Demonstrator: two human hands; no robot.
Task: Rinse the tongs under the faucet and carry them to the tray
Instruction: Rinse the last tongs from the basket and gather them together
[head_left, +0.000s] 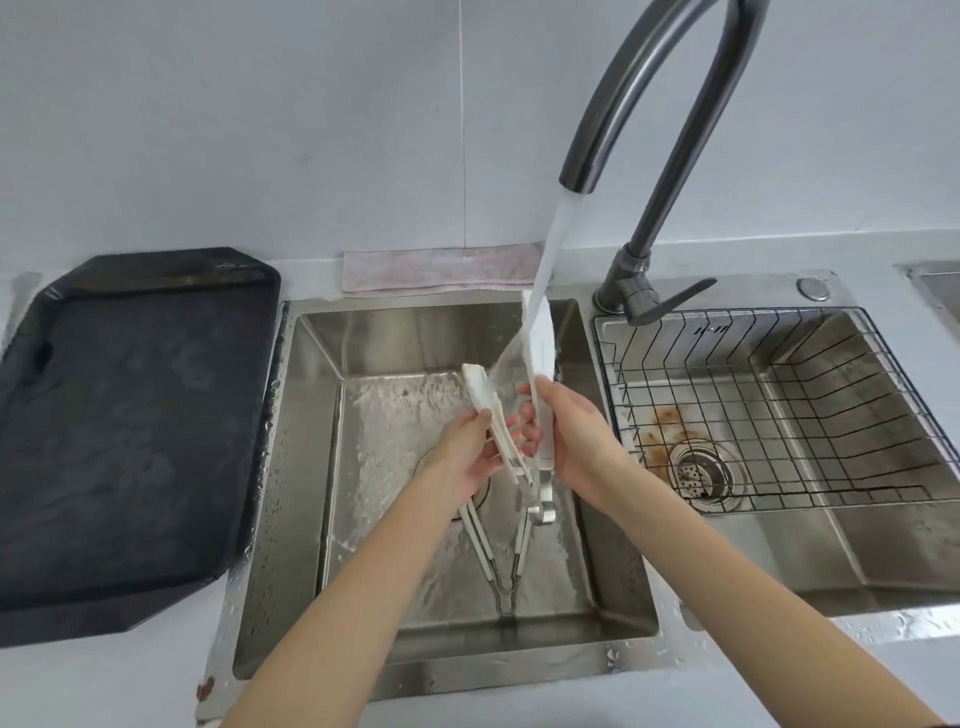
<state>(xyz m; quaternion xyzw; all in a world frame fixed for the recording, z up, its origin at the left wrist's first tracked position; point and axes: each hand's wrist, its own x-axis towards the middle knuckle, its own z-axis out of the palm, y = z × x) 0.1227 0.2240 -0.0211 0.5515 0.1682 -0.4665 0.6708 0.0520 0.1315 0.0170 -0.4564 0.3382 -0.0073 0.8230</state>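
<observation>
at frame centre my left hand (470, 447) and right hand (574, 436) clamp the white plastic tongs (540, 353), spread under the curved grey faucet (649, 104) stream.

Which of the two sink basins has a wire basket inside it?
The right basin: a black wire basket sits in it. The left basin, under the running water, has none.

One tongs (537, 358); one faucet (660, 130); one tray (130, 431); two sinks (311, 467); one wire basket (779, 395); one cloth (441, 267); two hands (576, 441).
</observation>
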